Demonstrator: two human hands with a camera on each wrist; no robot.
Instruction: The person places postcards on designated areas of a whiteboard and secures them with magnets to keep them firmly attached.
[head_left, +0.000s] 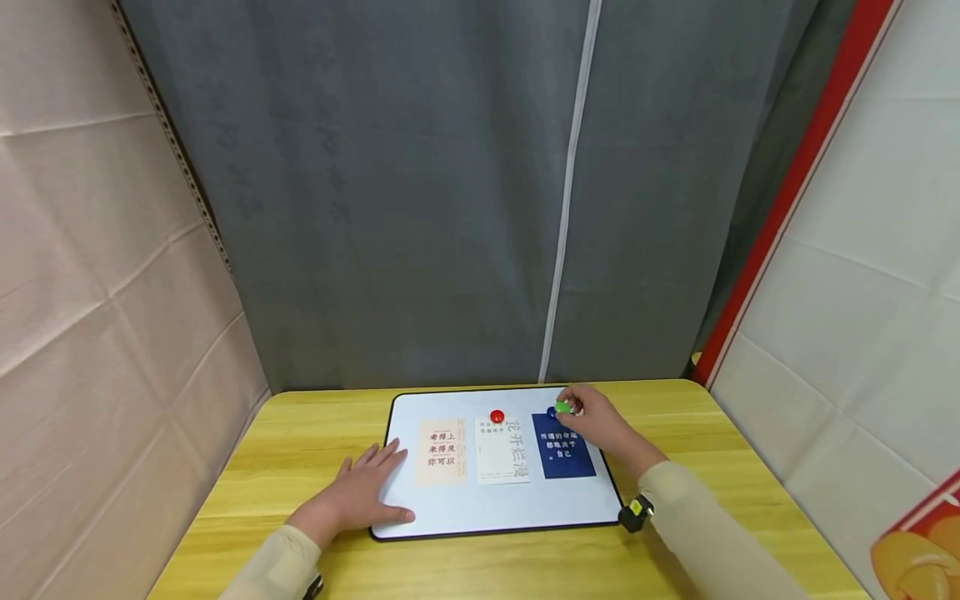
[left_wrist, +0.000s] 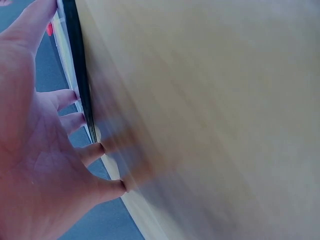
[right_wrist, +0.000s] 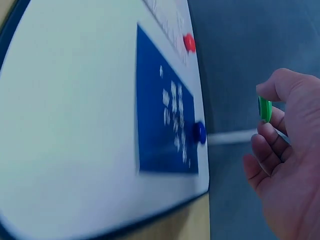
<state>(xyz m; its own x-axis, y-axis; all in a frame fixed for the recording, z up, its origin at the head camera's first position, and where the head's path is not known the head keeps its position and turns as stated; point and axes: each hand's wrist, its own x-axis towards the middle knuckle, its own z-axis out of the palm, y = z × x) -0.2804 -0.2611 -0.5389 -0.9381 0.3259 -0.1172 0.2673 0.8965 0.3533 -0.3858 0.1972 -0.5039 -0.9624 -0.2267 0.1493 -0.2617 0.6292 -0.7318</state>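
Observation:
A whiteboard [head_left: 487, 510] with a black rim lies on the wooden table. Side by side on it are a beige card [head_left: 441, 467], a white card [head_left: 495, 467] and a dark blue card [head_left: 562, 462]. A red round magnet [head_left: 497, 416] sits at the white card's top, a blue magnet [right_wrist: 200, 132] at the blue card's top edge. My right hand [head_left: 597, 423] pinches a green round magnet [right_wrist: 266, 109] between thumb and finger, lifted clear of the board in the right wrist view. With fingers spread, my left hand [head_left: 356, 493] rests over the board's left edge.
Wooden tabletop [head_left: 262, 492] surrounds the board. A grey curtain [head_left: 412, 208] hangs behind the table, with pale cloth [head_left: 97, 333] on the left. A white panel with a red border [head_left: 795, 183] stands to the right.

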